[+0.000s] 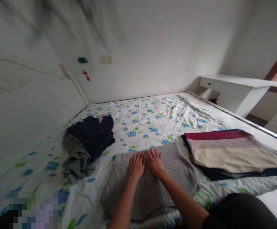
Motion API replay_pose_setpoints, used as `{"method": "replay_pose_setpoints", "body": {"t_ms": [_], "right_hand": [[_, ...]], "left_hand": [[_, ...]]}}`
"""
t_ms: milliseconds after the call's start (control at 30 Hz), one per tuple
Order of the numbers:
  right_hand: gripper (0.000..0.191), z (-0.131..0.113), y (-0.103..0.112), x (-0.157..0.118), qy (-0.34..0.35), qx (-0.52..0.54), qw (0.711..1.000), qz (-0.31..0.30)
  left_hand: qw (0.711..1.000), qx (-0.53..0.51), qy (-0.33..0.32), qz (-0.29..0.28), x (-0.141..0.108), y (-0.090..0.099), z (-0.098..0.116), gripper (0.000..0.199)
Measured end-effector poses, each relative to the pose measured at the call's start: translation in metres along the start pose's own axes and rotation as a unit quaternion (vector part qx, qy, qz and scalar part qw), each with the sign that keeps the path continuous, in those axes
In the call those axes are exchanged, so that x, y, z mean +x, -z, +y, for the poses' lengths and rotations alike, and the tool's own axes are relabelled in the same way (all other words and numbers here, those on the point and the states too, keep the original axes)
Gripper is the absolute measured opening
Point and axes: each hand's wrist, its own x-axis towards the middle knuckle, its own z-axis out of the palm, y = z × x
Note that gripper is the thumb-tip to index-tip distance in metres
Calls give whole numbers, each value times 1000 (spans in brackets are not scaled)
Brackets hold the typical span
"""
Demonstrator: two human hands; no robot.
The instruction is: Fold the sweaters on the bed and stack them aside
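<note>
Black cloth (243, 211) bulges in a rounded shape at the near right, while a pixelated patch (36, 210) hides whatever lies at the near left. Between them, in the near middle of the bed, the grey ribbed sweater (150, 194) lies flat and broad, its far edge fairly straight and its near edge uneven. Both hands rest palm down on its far half, side by side with a narrow gap between them; the left hand (137, 165) has its fingers a little apart and pointing away, and the right hand (155, 163) is spread somewhat wider, its fingers also toward the far edge. Neither pinches the knit. Left of the sweater, well apart from it, sits a crumpled heap: a navy garment (93, 135) with a grey garment (77, 159) bunched at its near left side. To the right, near the sweater, lies a folded top (231, 152) banded in crimson, dusty pink and beige, with dark cloth (224, 174) showing beneath it. Under everything runs a white sheet (140, 122) printed with blue flowers and green leaves, wrinkled toward the far right. Beyond the bed at the far right stands a white desk (233, 87) with a small dark knob; on the far wall (152, 47), toward the left, are pale wall plates (106, 60) and a red tassel (87, 76) below a dark green object (82, 60).
</note>
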Motion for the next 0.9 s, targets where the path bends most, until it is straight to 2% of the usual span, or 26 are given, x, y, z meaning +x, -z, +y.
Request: {"method": "replay_pose_setpoints", "body": {"t_ms": [100, 267, 367, 500, 733, 900], "right_hand": [[63, 16, 3, 18, 21, 3, 999, -27], [70, 89, 26, 25, -44, -52, 997, -24], [71, 129, 39, 26, -100, -91, 990, -28], [74, 160, 50, 27, -141, -106, 983, -45], [77, 177, 60, 11, -176, -83, 977, -85], [77, 182, 93, -26, -124, -85, 981, -119]], "left_hand": [[999, 28, 37, -10, 8, -2, -35, 66], [992, 56, 110, -35, 14, 11, -115, 70], [987, 46, 147, -53, 14, 15, -145, 69], [983, 41, 164, -66, 11, 15, -159, 71], [976, 50, 189, -95, -1, 29, -157, 73], [968, 55, 200, -140, -29, 58, -166, 72]]}}
